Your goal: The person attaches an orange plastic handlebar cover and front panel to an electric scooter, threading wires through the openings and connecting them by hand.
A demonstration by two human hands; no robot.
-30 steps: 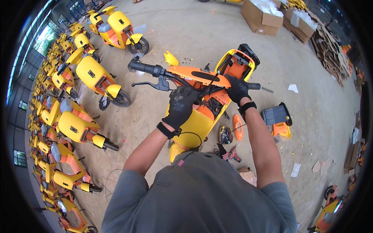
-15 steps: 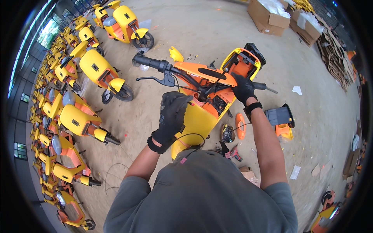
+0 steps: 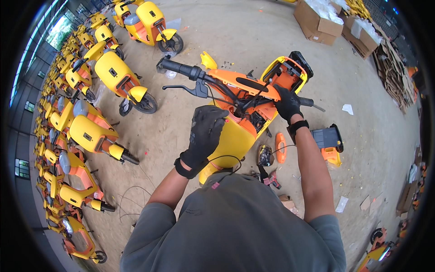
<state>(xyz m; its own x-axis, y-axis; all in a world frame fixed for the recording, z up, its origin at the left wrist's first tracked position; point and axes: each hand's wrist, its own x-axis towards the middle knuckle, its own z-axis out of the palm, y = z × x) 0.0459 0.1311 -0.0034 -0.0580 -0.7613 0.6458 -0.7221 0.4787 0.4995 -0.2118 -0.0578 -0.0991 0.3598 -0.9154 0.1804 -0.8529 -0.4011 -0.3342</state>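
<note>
Right in front of me is a partly opened yellow and orange scooter, its inner wiring exposed. My right hand, in a black glove, is closed on the right end of the orange handlebar cover. The cover lies along the handlebar, beside the left grip and the black brake lever. My left hand, also gloved, is curled closed above the yellow body panel. A tiny reddish spot shows at its fingertips; what it holds, if anything, is hidden. Below my left wrist a thin black cable loops over the panel.
Rows of yellow scooters stand along the left. On the floor to the right lie an orange ring-shaped part, a bagged part, a red and black power tool and a dark grey box-like part. Cardboard boxes sit far right.
The view has shifted slightly. My left fist has turned a little and sits marginally further right. My right hand keeps its hold on the orange cover.
</note>
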